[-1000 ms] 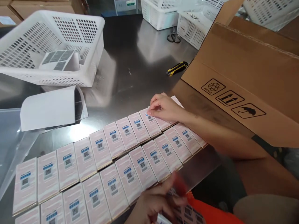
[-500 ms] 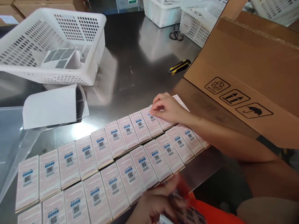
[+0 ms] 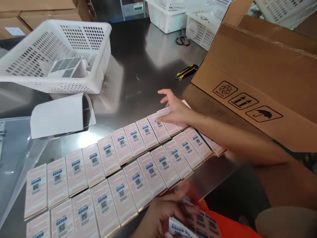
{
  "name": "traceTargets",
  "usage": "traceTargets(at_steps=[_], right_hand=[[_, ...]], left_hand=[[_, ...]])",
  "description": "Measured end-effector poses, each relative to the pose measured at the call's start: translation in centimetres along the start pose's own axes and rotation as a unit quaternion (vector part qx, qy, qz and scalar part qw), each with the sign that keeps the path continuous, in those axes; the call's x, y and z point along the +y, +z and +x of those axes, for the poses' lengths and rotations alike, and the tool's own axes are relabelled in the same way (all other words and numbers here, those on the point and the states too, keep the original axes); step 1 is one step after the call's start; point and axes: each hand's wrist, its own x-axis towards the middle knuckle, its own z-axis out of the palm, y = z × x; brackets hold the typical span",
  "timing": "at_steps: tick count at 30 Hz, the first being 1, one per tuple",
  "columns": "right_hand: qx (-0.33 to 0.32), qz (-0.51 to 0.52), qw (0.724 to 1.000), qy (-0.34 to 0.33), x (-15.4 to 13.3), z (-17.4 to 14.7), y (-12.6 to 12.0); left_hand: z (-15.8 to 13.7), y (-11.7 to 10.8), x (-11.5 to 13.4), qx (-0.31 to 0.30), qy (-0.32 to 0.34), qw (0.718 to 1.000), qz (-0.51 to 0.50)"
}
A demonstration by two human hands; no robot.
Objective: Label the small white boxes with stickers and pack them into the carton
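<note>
Two slanting rows of small pale pink boxes (image 3: 146,132) lie on the metal table, each with a blue-and-grey QR-code sticker on the faces I can see. My right hand (image 3: 174,110) is over the upper row near its right end. Its fingers are spread, and the thumb rests at the sticker on one box; no item shows in it. At the bottom, below the lower row, my left hand (image 3: 165,213) is closed on a sticker sheet (image 3: 201,219) with printed labels, partly curled. Some of its fingers are blurred.
On the left stand a white perforated basket (image 3: 104,62) with printed sheets inside and a folded paper sheet (image 3: 58,115). A yellow-black utility knife (image 3: 187,71) and scissors (image 3: 182,40) lie farther back. An open cardboard carton (image 3: 267,72) fills the right side.
My right hand has gone from a pinch at a box's sticker to spread fingers, lifted away from the thumb. My left hand still holds the sheet. The view has shifted slightly.
</note>
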Motion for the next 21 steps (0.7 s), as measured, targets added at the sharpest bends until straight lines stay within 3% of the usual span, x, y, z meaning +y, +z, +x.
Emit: traceTargets(at_steps=[3,6,9,15,21], right_hand=[[-0.047,0.015,0.998,0.036,-0.3,0.7,-0.1],[-0.047,0.028,0.996,0.066,-0.7,0.9,0.1],[-0.038,-0.022,0.997,0.056,-0.9,0.9,0.3],[-0.016,-0.105,0.992,-0.070,-0.6,-0.6,0.8],[0.006,-0.175,0.966,-0.188,-1.4,-1.6,0.9]], left_hand=[[0.1,0.0,0.2,-0.008,-0.005,1.000,-0.016],[0.0,-0.1,0.2,-0.024,-0.002,0.999,-0.021],[-0.3,0.3,0.2,-0.035,0.004,0.999,-0.016],[-0.8,1.7,0.9,0.033,0.028,0.999,0.002],[-0.3,1.4,0.9,0.001,0.005,0.999,0.041]])
